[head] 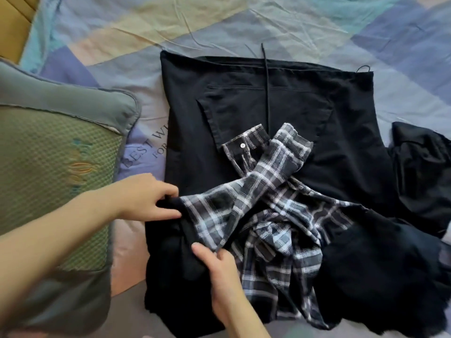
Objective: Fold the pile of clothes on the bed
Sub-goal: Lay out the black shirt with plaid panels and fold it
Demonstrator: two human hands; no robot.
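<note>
Both hands pinch the shirt point(263, 203) beside the pillow point(56, 167): left hand point(148, 198) its far corner, right hand point(214, 262) its near edge; sleeves stretch away from the pillow.

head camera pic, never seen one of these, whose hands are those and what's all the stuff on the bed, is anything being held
There is no machine here. The one picture comes from a camera worn on a person's head, looking forward and down, so the two bare arms coming in from the bottom are that person's own.

On the patchwork bedsheet lies a flat black garment with a drawstring across it. A crumpled plaid shirt sits on top of it. More dark clothing is bunched at the right edge, and a green cushion lies at the left.

The left hand pinches dark fabric where it meets the plaid shirt's edge. The right hand grips cloth just below that, its thumb on the dark cloth beside the plaid. Which garment that dark cloth belongs to is hard to tell. The hands seem to be sorting out the shirt for folding.
</note>
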